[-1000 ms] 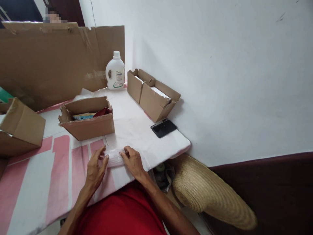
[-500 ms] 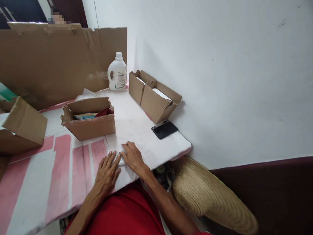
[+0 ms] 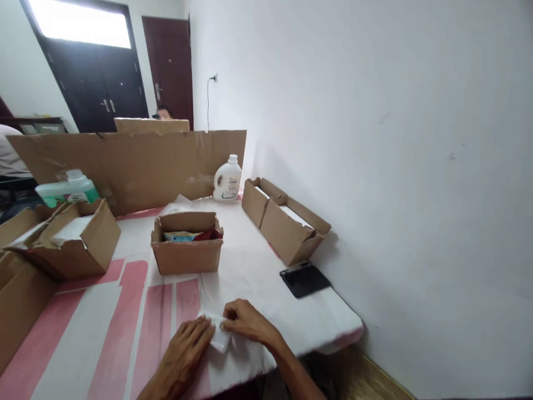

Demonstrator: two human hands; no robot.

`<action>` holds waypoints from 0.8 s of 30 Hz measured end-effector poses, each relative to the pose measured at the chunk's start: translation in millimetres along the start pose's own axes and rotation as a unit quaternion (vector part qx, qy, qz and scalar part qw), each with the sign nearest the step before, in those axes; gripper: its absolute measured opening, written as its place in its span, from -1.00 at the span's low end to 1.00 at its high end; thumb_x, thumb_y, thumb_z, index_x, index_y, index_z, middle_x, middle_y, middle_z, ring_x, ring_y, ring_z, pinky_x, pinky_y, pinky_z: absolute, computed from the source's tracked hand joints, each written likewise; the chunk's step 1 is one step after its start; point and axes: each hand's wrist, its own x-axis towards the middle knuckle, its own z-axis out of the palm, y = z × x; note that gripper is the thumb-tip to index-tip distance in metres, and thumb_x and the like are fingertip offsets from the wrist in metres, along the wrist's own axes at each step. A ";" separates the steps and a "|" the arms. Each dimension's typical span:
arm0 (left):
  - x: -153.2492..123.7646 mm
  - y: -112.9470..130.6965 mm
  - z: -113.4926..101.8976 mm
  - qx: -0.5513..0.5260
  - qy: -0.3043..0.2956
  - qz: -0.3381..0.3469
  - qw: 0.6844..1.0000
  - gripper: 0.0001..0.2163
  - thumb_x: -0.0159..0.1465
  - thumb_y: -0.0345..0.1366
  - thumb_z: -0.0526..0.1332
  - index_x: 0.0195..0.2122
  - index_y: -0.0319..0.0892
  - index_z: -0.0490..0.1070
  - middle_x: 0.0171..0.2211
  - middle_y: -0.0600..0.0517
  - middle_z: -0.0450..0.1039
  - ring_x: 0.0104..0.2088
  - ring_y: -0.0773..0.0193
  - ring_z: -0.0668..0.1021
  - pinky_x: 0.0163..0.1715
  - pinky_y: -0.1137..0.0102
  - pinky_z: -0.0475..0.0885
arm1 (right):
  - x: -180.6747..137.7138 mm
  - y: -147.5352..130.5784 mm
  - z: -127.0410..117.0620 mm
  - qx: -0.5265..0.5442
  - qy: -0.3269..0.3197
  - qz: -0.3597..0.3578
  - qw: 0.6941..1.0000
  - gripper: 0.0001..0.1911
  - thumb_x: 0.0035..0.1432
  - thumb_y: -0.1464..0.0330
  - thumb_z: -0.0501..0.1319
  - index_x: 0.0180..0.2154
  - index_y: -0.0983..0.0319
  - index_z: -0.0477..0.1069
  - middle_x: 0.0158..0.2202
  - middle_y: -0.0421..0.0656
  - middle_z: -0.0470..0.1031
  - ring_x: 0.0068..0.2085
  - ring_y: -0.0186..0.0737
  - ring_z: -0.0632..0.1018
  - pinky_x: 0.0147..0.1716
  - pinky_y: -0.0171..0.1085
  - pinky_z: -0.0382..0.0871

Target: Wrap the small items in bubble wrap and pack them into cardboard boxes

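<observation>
A small piece of whitish, see-through bubble wrap (image 3: 219, 336) lies on the table near its front edge, between my hands. Whether it encloses anything is too blurred to tell. My left hand (image 3: 187, 351) rests flat with its fingers stretched out, their tips on the left side of the wrap. From the right, my right hand (image 3: 247, 322) pinches the wrap's upper edge between curled fingers and thumb. Beyond both hands stands an open cardboard box (image 3: 186, 258), with a blue packet (image 3: 180, 237) and a dark red packet (image 3: 209, 235) inside.
A black phone (image 3: 305, 279) lies at right, below joined cardboard boxes (image 3: 275, 225) against the wall. A white jug (image 3: 227, 180) stands before a cardboard screen (image 3: 137, 166). More boxes (image 3: 102, 239) and a green-liquid bottle (image 3: 83, 189) are at left. A person (image 3: 164, 113) shows behind the screen.
My view has tilted up, showing doors behind the screen. My right hand has gone from spread fingers on the wrap to pinching its edge. The left hand stays flat beside it.
</observation>
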 end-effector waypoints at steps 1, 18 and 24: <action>5.4 -2.1 -9.6 0.002 0.026 -0.015 1.000 -0.50 0.35 -0.50 -0.01 0.28 0.02 0.27 -0.08 0.03 0.63 -0.11 0.23 0.65 -0.14 0.37 0.54 | -2.0 -2.2 -2.8 0.031 0.025 -0.011 0.999 -0.83 0.14 0.27 0.30 -0.40 0.24 0.51 -0.47 -0.25 0.49 -0.41 -0.31 0.46 -0.44 -0.38 0.21; 215.8 -126.0 -110.2 0.121 -0.138 -0.228 0.956 -0.77 0.40 -0.27 0.11 -0.21 -0.15 0.58 -0.08 -0.17 0.51 0.02 0.00 0.50 0.00 0.09 0.38 | -9.7 -15.4 6.1 0.210 0.186 -0.051 0.959 -0.75 0.30 0.24 0.14 -0.38 0.21 0.44 -0.43 -0.21 0.46 -0.38 -0.24 0.49 -0.37 -0.30 0.33; 224.8 -140.7 -102.8 0.035 -0.333 -0.232 0.913 -0.70 0.35 -0.09 0.25 -0.07 -0.22 0.47 -0.14 -0.01 0.53 -0.19 0.25 0.58 -0.17 0.23 0.55 | -12.1 -0.5 3.9 0.226 0.184 -0.044 0.956 -0.75 0.30 0.23 0.14 -0.37 0.21 0.43 -0.43 -0.22 0.45 -0.40 -0.25 0.48 -0.36 -0.29 0.33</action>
